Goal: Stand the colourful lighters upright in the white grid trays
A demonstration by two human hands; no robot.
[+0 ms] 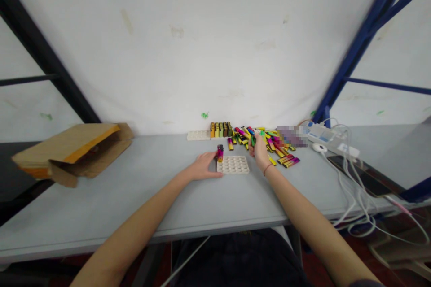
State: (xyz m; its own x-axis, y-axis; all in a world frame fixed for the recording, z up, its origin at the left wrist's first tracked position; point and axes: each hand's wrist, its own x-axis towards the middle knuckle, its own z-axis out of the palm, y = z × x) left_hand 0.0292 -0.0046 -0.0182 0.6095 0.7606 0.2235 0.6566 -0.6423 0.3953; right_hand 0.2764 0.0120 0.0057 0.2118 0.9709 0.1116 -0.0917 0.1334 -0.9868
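— White backdrop (202,54), blue steel racking (357,40), grey tabletop (101,202); where do you have your hands?

— Your left hand (202,167) lies nearly flat on the tabletop, just left of a white dimpled tray (233,166); its fingers (210,159) are loosely extended, tips just beside a magenta-and-gold bar (220,153) standing upright at the tray's far left corner; whether they touch it, you cannot tell from here.

— And your right?

— Your right hand (259,151) reaches over a heap of slim metallic bars (279,154), lighters by the look; its fingers (256,141) pinch narrowly on a green-and-yellow bar (253,141), partly hidden by the hand.

— Why that arrangement?

— Seemingly for reach; the tray sits between your hands, your left probably steadying it, while the heap lies within your right's easy grasp; a second white tray (198,135) sits near the backdrop, just beside a row of upright bars (220,129).

— What else is on the tabletop?

— A cardboard mailer (72,152) at far left; a power strip (321,133), phone (360,175) and white cables (350,188) at right; a blurred patch (291,136) masks the heap's far end.
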